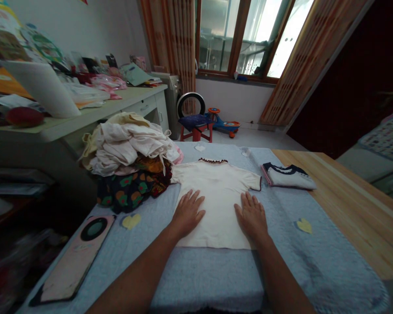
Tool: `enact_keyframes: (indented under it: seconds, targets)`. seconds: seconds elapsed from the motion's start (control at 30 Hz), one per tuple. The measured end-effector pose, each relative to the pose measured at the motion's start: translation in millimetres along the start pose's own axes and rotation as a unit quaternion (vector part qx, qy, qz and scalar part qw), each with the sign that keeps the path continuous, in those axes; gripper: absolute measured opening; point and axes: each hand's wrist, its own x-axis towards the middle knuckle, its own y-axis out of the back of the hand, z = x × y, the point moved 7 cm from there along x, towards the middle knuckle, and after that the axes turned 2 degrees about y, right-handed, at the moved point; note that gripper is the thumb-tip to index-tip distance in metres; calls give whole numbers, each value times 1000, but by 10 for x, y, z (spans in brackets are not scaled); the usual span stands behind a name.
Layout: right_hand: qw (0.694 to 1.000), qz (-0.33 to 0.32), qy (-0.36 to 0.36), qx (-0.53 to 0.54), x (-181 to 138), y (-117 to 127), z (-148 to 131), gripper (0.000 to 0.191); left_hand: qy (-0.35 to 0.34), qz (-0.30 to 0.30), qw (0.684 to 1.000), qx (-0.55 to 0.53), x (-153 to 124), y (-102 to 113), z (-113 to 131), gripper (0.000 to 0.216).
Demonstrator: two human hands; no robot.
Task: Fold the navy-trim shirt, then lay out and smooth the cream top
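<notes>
Far left: desk [108,107] with clutter, incl. a white roll [42,89] lying tilted near the edge and a round red item [24,117] just beside it; could be a fruit, too dim to be sure.

Next, on the table's blue cloth [203,279]: pink phone [74,261] lying flat, slanted, near the left edge. Behind it, a heap of clothes [131,144], pale ones on top, dark patterned ones underneath. Yellow heart [131,221] on the cloth in front of the heap.

Left hand [187,213]: palm down on the left part of the white shirt [216,196], grip released, fingers spread, nothing grasped. Shirt lies flat mid-table, collar end away from the person, hem toward them, short sleeves out to both sides; left sleeve touches the heap. Beyond the table: red stool [203,134], then a blue toy car [227,125] on the floor.

Right hand [253,216]: palm down along the shirt's right edge, grip also released.

Right: folded clothes [286,175] well apart from the hand. Bare wood of the table [356,196] beyond.
</notes>
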Motion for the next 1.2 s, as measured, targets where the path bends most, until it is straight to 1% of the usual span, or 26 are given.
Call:
enact_keyframes:
  seconds: [0.23,0.37,0.43,0.5,0.57,0.63,0.77,0.9,1.07,1.2]
  targets:
    - [1000,16,-8,-11,-9,-13,40,60,1,8,1000,4,-8,-2,0,46]
    - [998,59,-4,17,-2,21,76,57,3,7,1000,1,-7,3,3,46]
    - [994,90,29,45,6,66,50,53,2,8,1000,-1,-7,8,5,46]
    - [988,103,84,82,7,96,-16,47,1,9,1000,-2,-7,10,5,46]
    - [981,91,127,113,3,94,-77,43,0,9,1000,-1,-7,5,2,47]
    - [979,72,139,126,0,76,-104,41,-1,10,1000,0,-8,-4,-3,47]
    - [981,58,140,117,1,64,-116,41,-2,16,1000,0,-9,-21,-13,47]
    - [987,50,128,79,14,59,-109,44,0,16,1000,-1,-11,-28,-19,47]
    - [997,13,76,-2,26,13,-72,53,-2,12,1000,-6,-9,-15,-11,47]
    - [999,-13,36,-32,23,-26,-39,62,2,9,1000,-8,-6,-22,-18,47]
